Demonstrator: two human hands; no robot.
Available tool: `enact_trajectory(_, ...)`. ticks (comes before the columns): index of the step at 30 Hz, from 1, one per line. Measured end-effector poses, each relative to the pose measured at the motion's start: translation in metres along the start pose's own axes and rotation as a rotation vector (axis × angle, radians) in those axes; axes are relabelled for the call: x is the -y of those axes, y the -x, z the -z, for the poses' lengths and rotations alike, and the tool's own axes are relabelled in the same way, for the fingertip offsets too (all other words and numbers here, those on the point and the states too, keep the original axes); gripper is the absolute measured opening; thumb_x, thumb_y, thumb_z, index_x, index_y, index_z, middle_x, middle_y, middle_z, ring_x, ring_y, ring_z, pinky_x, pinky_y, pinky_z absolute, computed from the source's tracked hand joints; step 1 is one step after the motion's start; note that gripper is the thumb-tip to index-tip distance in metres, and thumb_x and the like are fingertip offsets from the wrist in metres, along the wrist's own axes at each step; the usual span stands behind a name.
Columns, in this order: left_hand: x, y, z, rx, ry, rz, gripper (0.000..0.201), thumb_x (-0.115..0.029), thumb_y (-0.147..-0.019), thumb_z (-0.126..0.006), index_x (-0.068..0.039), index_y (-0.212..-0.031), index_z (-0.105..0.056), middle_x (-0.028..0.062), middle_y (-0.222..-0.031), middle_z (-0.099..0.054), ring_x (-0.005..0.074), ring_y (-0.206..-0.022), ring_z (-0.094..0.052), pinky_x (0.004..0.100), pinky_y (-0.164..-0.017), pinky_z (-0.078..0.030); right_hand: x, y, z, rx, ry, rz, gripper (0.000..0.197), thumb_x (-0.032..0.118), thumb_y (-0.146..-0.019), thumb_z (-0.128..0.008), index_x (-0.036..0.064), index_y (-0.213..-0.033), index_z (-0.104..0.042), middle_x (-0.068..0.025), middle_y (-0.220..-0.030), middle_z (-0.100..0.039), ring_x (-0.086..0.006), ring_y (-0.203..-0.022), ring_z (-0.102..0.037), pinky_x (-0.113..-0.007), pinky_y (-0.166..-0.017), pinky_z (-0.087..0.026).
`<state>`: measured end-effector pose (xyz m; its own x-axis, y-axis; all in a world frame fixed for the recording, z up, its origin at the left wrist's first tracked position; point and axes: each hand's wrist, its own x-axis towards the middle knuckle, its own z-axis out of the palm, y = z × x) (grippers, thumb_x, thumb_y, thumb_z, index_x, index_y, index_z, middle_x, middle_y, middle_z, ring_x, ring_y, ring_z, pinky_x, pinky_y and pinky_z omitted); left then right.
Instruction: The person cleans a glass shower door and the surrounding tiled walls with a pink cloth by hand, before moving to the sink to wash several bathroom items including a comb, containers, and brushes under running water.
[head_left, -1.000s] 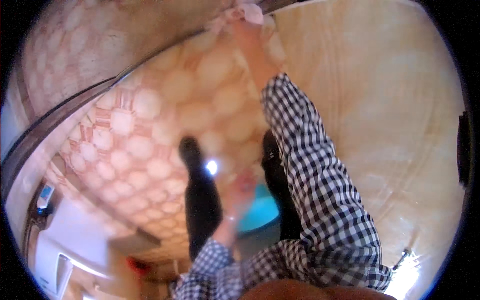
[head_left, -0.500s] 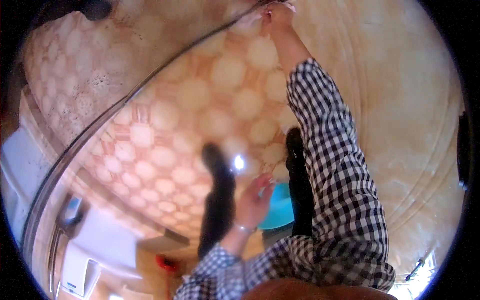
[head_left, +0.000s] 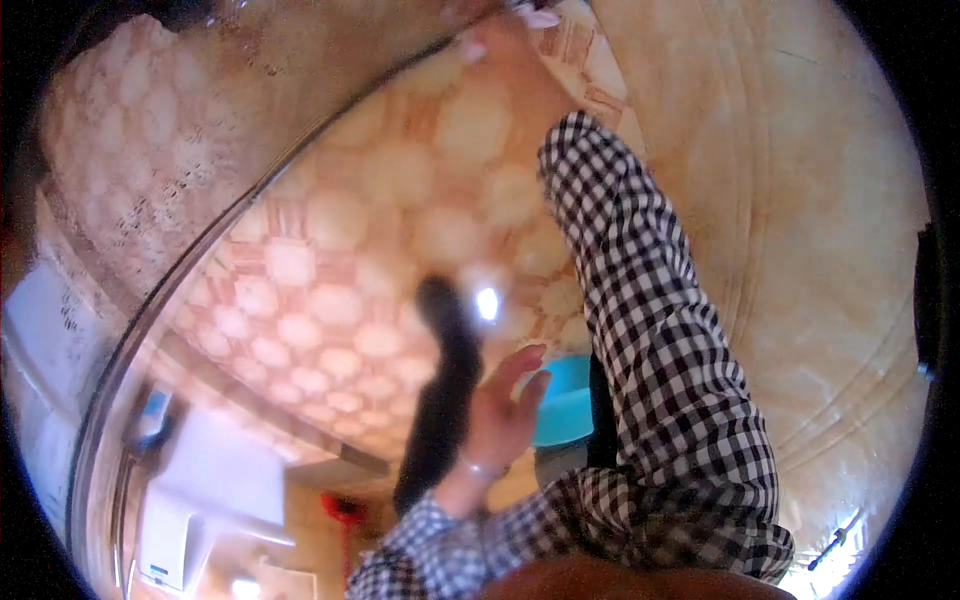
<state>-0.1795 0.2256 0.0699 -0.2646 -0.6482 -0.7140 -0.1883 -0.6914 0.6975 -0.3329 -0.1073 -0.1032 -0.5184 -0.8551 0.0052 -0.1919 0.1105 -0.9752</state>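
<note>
Wiping the glass (head_left: 150,195) seems the step, calling next for steady pressure; right hand (head_left: 512,58) near pale cloth (head_left: 541,16), grip too blurred to tell; left hand (head_left: 500,415), fingers apart.

I have the right arm (head_left: 665,330) stretched far forward, its checked sleeve running up from the lower right; past the cuff the bare right forearm (head_left: 545,85) leads to the right hand (head_left: 503,45), at the upper edge, too blurred for me to read its fingers; my left arm (head_left: 430,530) sits low and bent, sleeve ending short of the wrist (head_left: 475,475); the left hand (head_left: 500,410) hangs open, fingers loosely curved, thumb apart; the dark left leg (head_left: 440,400) extends beside it.
</note>
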Motion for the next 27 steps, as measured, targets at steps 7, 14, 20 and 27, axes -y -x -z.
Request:
enact_trajectory(7, 0.01, 0.004, 0.016, -0.069, -0.018, -0.112, 0.025, -0.009, -0.084, -0.061, 0.0, -0.107, -0.06, 0.0153, -0.103, -0.064, 0.0213, -0.094, -0.062, 0.0304, -0.084, -0.047, 0.009, 0.039, -0.048, 0.032, 0.1, 0.062, 0.015, 0.012, -0.08, -0.058, 0.0026, -0.091, -0.059, -0.0084, -0.089, -0.06, -0.0214, -0.086, -0.057, -0.037, -0.079, -0.048)
enact_trajectory(14, 0.016, 0.016, 0.01, -0.067, -0.011, -0.084, 0.029, -0.013, -0.084, -0.06, -0.002, -0.111, -0.058, 0.0149, -0.102, -0.064, 0.0212, -0.094, -0.062, 0.0303, -0.082, -0.047, 0.01, 0.031, -0.028, 0.034, 0.054, 0.089, 0.016, 0.013, -0.081, -0.056, 0.0022, -0.092, -0.06, -0.0089, -0.09, -0.061, -0.022, -0.086, -0.058, -0.037, -0.08, -0.048)
enact_trajectory(20, 0.025, 0.009, 0.003, -0.08, 0.002, -0.078, 0.029, -0.014, -0.085, -0.06, -0.002, -0.111, -0.058, 0.0154, -0.103, -0.064, 0.0227, -0.095, -0.062, 0.0311, -0.082, -0.048, 0.006, 0.034, -0.01, 0.064, 0.04, 0.1, 0.017, 0.014, -0.082, -0.055, 0.0018, -0.092, -0.061, -0.0093, -0.091, -0.062, -0.0225, -0.087, -0.058, -0.037, -0.081, -0.048)
enact_trajectory(27, 0.071, -0.009, -0.002, 0.029, -0.151, -0.185, 0.028, -0.015, -0.086, -0.057, -0.004, -0.112, -0.057, 0.0154, -0.102, -0.064, 0.0247, -0.093, -0.063, 0.0322, -0.078, -0.049, 0.006, 0.07, 0.033, 0.034, 0.007, 0.162, 0.018, 0.015, -0.083, -0.054, 0.0014, -0.093, -0.062, -0.0097, -0.093, -0.063, -0.0232, -0.087, -0.059, -0.037, -0.082, -0.048)
